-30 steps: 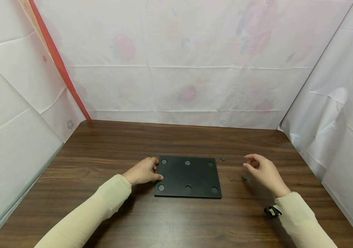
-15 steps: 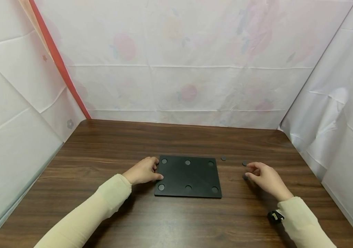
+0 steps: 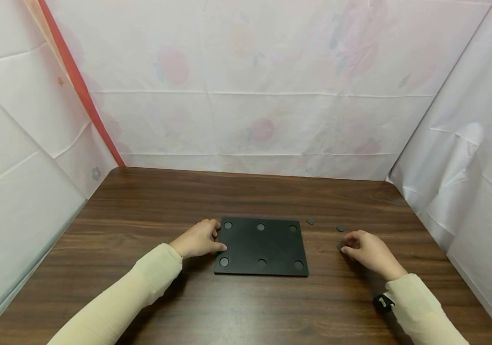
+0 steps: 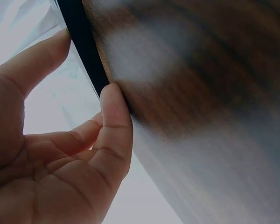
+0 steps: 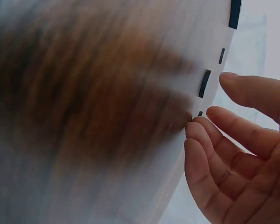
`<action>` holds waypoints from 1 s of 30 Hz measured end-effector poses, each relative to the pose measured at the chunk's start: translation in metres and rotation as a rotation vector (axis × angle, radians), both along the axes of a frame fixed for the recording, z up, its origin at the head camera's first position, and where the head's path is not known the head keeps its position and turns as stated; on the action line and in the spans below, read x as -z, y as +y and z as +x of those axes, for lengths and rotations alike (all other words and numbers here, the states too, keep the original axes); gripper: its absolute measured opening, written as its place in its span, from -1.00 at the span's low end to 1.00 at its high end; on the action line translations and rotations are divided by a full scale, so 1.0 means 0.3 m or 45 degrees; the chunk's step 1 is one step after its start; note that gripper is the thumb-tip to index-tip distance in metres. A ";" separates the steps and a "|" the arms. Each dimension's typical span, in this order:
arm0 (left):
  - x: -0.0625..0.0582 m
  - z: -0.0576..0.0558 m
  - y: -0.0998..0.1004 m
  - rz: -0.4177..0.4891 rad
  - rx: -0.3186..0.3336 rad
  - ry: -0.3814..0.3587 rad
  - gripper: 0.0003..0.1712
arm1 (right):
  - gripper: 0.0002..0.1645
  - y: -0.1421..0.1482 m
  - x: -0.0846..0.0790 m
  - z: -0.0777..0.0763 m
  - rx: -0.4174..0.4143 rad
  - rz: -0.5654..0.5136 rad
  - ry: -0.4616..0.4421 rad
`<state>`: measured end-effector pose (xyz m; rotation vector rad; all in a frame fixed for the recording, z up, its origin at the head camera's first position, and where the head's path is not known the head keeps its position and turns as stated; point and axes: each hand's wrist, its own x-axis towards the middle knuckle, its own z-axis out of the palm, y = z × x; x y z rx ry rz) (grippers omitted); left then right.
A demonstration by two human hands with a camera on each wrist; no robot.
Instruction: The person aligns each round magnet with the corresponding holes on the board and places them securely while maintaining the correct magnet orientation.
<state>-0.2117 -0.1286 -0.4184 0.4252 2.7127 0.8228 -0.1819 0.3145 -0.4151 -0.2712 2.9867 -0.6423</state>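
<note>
A flat black board (image 3: 263, 247) with several round recesses lies on the brown table. Greyer round faces show at the upper left, upper middle and lower left recesses; the others look darker. My left hand (image 3: 200, 238) holds the board's left edge, thumb on top and fingers along the side. To the right of the board, my right hand (image 3: 371, 251) is low over the table with loosely bent fingers. A small dark disc (image 5: 204, 84) lies between its thumb and fingertips, with a gap to the thumb in the right wrist view.
Two more dark discs lie on the table: one (image 3: 310, 221) near the board's upper right corner, another (image 3: 340, 228) just beyond my right hand. Pale patterned curtains (image 3: 246, 120) enclose the table (image 3: 246, 311) at the back and sides.
My right hand has come down and slightly nearer, leaving one disc lying on the table behind it, and is now at the nearer disc. My left hand and the board stay put.
</note>
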 end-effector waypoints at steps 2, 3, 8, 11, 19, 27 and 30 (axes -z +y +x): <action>-0.001 0.001 0.000 -0.004 0.000 0.003 -0.28 | -0.69 -0.001 0.004 -0.001 -0.007 0.008 0.001; -0.001 0.001 0.000 -0.003 0.000 0.004 -0.28 | -0.68 -0.002 0.004 -0.001 -0.008 0.011 -0.004; 0.001 0.003 0.002 0.006 -0.012 -0.001 -0.28 | -0.68 -0.004 0.007 -0.001 -0.015 0.033 -0.022; -0.001 0.004 0.002 0.006 -0.010 0.001 -0.28 | -0.72 -0.003 0.012 -0.002 -0.024 0.044 -0.013; -0.001 0.004 0.001 -0.002 -0.004 0.009 -0.29 | -0.82 -0.005 0.013 -0.001 -0.027 0.052 0.007; -0.001 0.003 0.002 0.003 -0.005 0.007 -0.28 | -0.81 -0.016 0.009 -0.005 -0.032 0.066 -0.003; -0.001 0.003 0.001 0.003 -0.005 0.006 -0.28 | -0.82 -0.022 0.007 -0.006 -0.032 0.075 -0.006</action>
